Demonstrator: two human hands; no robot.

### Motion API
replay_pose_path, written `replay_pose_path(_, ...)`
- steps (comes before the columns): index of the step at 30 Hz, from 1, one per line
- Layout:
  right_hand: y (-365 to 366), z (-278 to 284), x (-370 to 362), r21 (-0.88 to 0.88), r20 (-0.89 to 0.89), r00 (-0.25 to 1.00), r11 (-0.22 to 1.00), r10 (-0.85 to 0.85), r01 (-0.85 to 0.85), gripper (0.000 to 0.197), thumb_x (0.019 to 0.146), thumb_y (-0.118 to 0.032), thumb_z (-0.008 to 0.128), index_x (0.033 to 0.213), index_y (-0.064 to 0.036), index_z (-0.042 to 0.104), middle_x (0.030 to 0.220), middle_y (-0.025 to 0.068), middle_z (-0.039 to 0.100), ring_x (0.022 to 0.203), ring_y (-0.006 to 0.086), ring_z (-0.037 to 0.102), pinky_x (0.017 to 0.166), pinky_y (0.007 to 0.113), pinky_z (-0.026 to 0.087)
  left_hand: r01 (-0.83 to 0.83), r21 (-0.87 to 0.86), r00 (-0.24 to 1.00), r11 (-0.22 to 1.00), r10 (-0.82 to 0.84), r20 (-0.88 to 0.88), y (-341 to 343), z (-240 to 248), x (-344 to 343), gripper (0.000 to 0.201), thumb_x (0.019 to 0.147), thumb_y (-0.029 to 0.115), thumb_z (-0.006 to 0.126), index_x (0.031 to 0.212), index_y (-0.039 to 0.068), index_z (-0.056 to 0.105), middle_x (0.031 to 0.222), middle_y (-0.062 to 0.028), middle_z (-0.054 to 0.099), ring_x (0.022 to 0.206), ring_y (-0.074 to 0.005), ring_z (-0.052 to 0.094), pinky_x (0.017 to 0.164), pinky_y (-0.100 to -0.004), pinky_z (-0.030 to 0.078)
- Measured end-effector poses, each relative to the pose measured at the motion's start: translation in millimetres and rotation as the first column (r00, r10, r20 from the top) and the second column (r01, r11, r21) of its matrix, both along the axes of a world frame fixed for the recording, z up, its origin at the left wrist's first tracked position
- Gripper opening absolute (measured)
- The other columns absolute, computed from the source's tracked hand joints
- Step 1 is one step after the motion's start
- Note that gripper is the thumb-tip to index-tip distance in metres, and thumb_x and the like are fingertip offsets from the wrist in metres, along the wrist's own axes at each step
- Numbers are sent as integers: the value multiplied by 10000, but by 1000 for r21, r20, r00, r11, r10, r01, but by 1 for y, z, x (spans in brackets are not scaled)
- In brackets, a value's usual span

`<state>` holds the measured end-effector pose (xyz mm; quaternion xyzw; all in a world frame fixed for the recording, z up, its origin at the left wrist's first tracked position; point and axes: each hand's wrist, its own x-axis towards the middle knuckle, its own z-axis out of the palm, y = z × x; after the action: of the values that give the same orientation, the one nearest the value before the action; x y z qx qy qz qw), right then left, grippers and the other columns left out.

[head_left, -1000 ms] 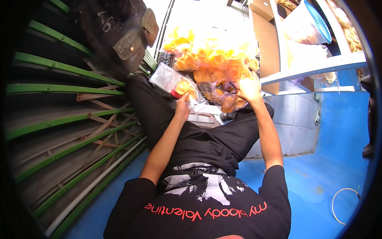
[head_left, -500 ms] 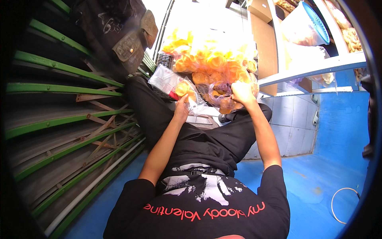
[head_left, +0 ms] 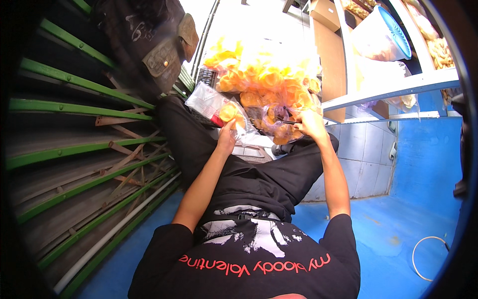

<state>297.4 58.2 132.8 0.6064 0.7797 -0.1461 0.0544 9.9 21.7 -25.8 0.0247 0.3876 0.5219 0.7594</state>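
Note:
My left hand (head_left: 227,138) is closed on the lower edge of a small clear plastic bag (head_left: 205,98). The bag has red print, and a few round orange chips (head_left: 230,112) show inside its near end. My right hand (head_left: 310,124) grips a thin dark tool (head_left: 287,121), which looks like tongs; its tip points left into the mouth of a large clear, purplish plastic bag (head_left: 271,110). A big heap of orange chips (head_left: 271,78) fills that bag in front of me. Glare washes out the heap's far side.
A folding gate with green slats (head_left: 82,110) runs along my left, with a dark bag (head_left: 159,55) hanging at its far end. On the right stands a white metal shelf (head_left: 393,88) with a blue-lidded tub (head_left: 381,35). A thin hoop (head_left: 414,261) lies on the blue floor.
My right hand has drawn slightly right and turned, so the dark tool now shows more plainly. The left hand and its small bag have hardly moved.

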Motion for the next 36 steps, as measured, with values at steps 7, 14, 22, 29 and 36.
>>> replay_pose_path(7, -15, 26, 1, 22, -72, 995, 997, -67, 68, 209, 722, -271, 740, 755, -66, 717, 682, 151, 640, 659, 322, 632, 615, 420, 482, 26, -18, 1000, 999, -27, -16, 0, -1, 0, 267, 930, 202, 554, 1149, 52, 579, 1061, -53, 648, 975, -171, 626, 868, -327, 503)
replay_pose_path(14, -22, 41, 8, 89, -104, 988, 988, -117, 126, 184, 744, -256, 724, 765, -73, 712, 711, 156, 647, 699, 335, 646, 641, 431, 497, 24, -65, 1000, 998, -25, -17, 0, 14, 1, 265, 919, 205, 570, 1144, 64, 572, 1041, -36, 640, 948, -157, 623, 863, -317, 500)
replay_pose_path(22, -32, 35, 11, 268, -88, 985, 949, -146, 164, 152, 776, -225, 701, 790, -74, 690, 744, 153, 654, 726, 347, 647, 638, 440, 504, -6, -72, 1000, 997, 8, 23, 1, 25, 0, 308, 891, 152, 599, 1181, 56, 558, 1096, -48, 636, 1001, -183, 620, 871, -340, 499)
replay_pose_path(29, -43, 14, 12, 322, -141, 954, 900, -263, 295, 159, 799, -228, 688, 802, -70, 686, 737, 164, 655, 705, 359, 647, 632, 443, 514, 17, -69, 997, 997, -12, 79, 0, 16, -1, 318, 890, 180, 592, 1182, 66, 544, 1070, -46, 629, 997, -198, 616, 895, -378, 499)
replay_pose_path(36, -42, 8, 15, 332, -122, 929, 868, -350, 370, 187, 811, -249, 677, 821, -63, 696, 747, 176, 658, 722, 369, 651, 646, 440, 517, 49, -49, 999, 998, -48, 23, 0, 16, -2, 309, 906, 207, 566, 1184, 72, 547, 1074, -52, 637, 1003, -194, 618, 879, -378, 506)
